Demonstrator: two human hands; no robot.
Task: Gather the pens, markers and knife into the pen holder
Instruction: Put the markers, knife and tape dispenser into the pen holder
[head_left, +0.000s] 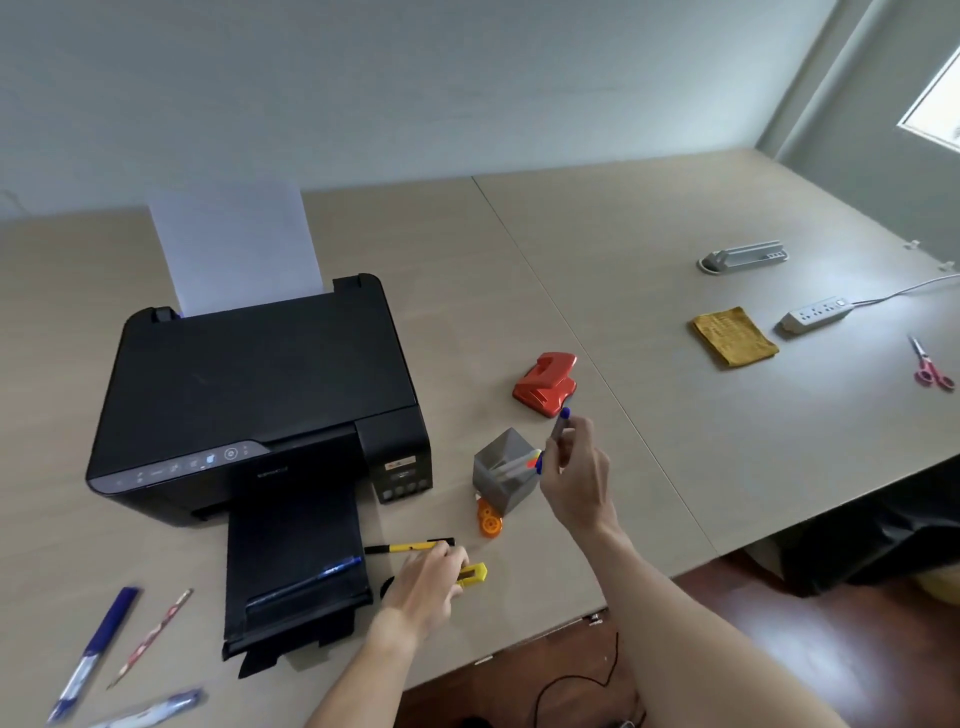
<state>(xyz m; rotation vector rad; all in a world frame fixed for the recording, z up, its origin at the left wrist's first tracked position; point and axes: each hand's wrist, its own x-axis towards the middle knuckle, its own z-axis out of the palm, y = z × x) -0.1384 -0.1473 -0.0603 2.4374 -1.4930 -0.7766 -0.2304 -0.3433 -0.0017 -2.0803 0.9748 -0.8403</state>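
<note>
A grey square pen holder stands right of the printer, with a couple of markers leaning inside. My right hand hovers just right of its rim, shut on a blue-capped pen held upright. My left hand rests on the desk, fingers closed over a yellow utility knife. A yellow-and-black pen lies just beyond that hand. A blue pen lies on the printer's output tray. At the near left lie a blue pen, a pencil and another pen.
A black printer with paper fills the left. An orange tape dispenser sits against the holder; a red hole punch lies beyond. A yellow cloth, power strip and pink scissors lie far right. The desk edge is close.
</note>
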